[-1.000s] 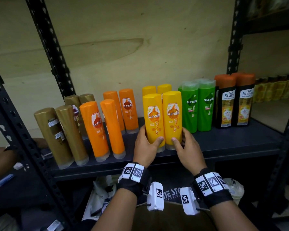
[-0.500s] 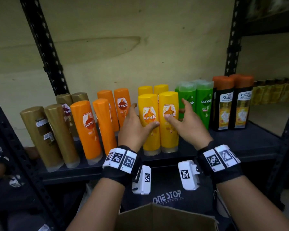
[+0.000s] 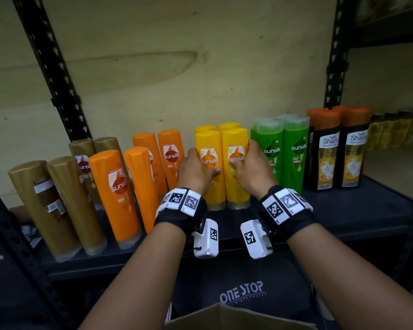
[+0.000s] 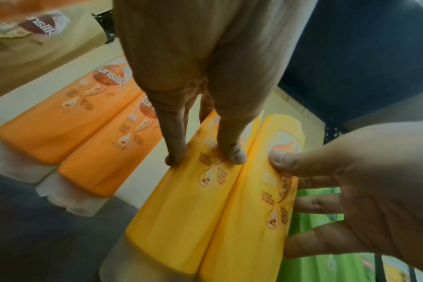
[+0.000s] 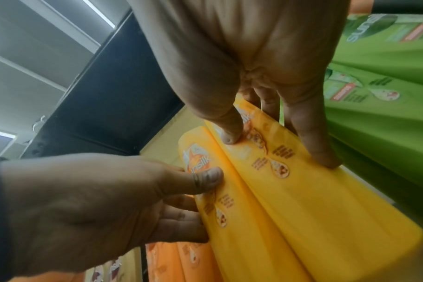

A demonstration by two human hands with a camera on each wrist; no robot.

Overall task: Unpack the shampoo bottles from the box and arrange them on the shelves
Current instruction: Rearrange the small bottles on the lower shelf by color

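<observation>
A: Yellow front pair is gripped from both sides. Left hand (image 3: 196,170) is wrapped on the left yellow bottle (image 3: 209,167), thumb on label, fingers round the outer side. Right hand (image 3: 250,167) is clamped likewise on the right yellow bottle (image 3: 236,163).

B: Where are they placed?

A: Upright on the shelf (image 3: 343,210), touching, in front of two more yellow ones, between orange bottles (image 3: 115,194) and green bottles (image 3: 281,151).

B: Advice for the step?

A: Both should be pushed back evenly, bases kept flat, labels kept forward, squeeze kept light so neither is tipped. Box (image 3: 224,315) is seen below.
</observation>
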